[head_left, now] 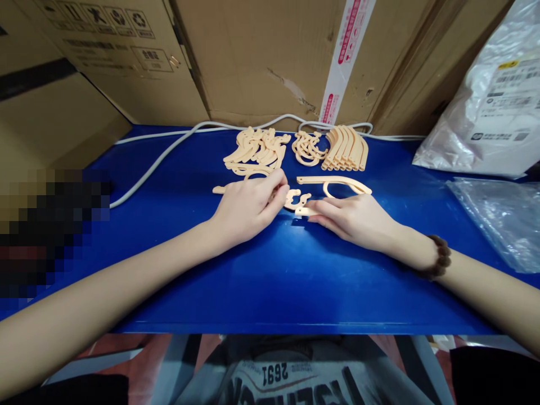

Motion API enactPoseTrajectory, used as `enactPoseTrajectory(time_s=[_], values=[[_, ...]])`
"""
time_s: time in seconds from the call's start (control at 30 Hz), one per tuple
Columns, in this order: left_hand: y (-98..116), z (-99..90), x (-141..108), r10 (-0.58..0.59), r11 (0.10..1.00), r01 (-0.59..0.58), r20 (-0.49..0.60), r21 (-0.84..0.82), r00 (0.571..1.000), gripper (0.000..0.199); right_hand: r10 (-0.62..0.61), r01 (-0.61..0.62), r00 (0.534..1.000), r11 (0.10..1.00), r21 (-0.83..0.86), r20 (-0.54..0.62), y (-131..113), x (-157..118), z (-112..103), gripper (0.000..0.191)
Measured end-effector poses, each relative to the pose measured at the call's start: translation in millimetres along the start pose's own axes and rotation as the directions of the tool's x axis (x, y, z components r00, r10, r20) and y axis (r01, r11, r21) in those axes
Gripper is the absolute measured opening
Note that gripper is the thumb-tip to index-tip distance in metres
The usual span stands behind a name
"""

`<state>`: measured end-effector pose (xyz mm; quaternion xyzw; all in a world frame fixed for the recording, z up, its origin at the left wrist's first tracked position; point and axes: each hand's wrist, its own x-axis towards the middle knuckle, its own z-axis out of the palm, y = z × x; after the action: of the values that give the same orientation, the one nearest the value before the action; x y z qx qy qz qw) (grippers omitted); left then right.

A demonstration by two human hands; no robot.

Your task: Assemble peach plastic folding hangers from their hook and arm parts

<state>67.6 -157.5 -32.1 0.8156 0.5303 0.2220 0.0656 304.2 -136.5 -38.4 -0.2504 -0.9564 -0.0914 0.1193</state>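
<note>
Cardboard boxes (261,56) and white cable (284,116) behind beige pieces (346,149)

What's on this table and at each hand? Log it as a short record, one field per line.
Surface: blue table
Left hand: among beige pieces, grip hidden
Right hand: holding a flat-ended piece
Between hands: small hooked piece
Behind hands: loose pile, hook pile, stacked curved pieces
Right side: clear bag, white parcel bag
Back: white cable, cardboard boxes

blue tabletop (295,298) | cream pieces (346,149), piled and loose | white cable (189,133) | white package (468,124) | clear bag (502,222)
</note>
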Motion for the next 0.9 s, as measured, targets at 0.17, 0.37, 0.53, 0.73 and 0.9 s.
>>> enactPoseTrajectory(time_s=[0.17, 0.37, 0.53, 0.73, 0.9], values=[[4.4, 0.1, -1.4, 0.034, 0.999, -0.034, 0.010, 0.003, 0.999, 0.027, 0.064, -0.067, 0.997, 0.995, -0.069, -0.045, 1.0, 0.9, 1.2, 0.036], [2.1, 4.0, -0.7, 0.075, 0.996, -0.079, 0.079, 0.036, 0.994, 0.026, 0.071, -0.070, 0.997, 0.997, 0.019, -0.041, -1.9, 0.7, -4.9, 0.034], [0.1, 4.1, -0.2, 0.119, 0.992, -0.123, 0.121, 0.028, 0.986, 0.024, 0.033, -0.034, 0.999, 0.998, -0.051, -0.030, -2.5, 1.6, -3.7, 0.036], [-0.3, 3.9, -0.3, 0.141, 0.986, -0.152, 0.145, 0.064, 0.979, 0.025, 0.047, -0.050, 0.999, 0.994, -0.100, -0.024, -2.6, 1.4, -0.8, 0.038], [0.3, 2.8, -1.2, 0.180, 0.979, -0.190, 0.132, 0.067, 0.975, 0.028, 0.036, -0.044, 0.997, 0.993, -0.113, -0.074, -2.9, 0.1, -1.5, 0.033]])
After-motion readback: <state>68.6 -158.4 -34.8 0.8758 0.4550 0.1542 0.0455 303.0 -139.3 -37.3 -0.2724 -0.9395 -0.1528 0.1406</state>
